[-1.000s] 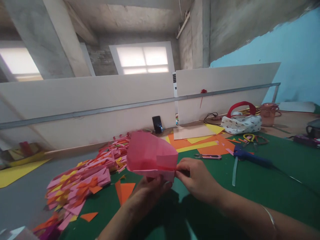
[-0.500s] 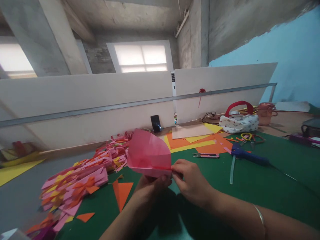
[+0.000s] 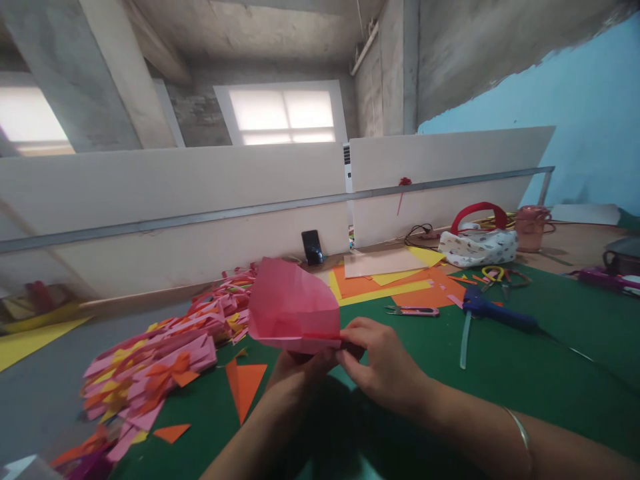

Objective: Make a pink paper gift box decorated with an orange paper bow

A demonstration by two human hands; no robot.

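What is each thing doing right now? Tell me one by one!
pink paper: folded, held up off the table in both hands
left hand: gripping the paper from below
right hand: pinching the paper's corner
glue gun: lying on the green mat
pile of paper pieces: heaped on the table
phone: propped against the divider

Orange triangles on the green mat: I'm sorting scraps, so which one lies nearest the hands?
The large orange triangle, just left of the left hand. The small orange triangle lies farther left, by the paper pile.
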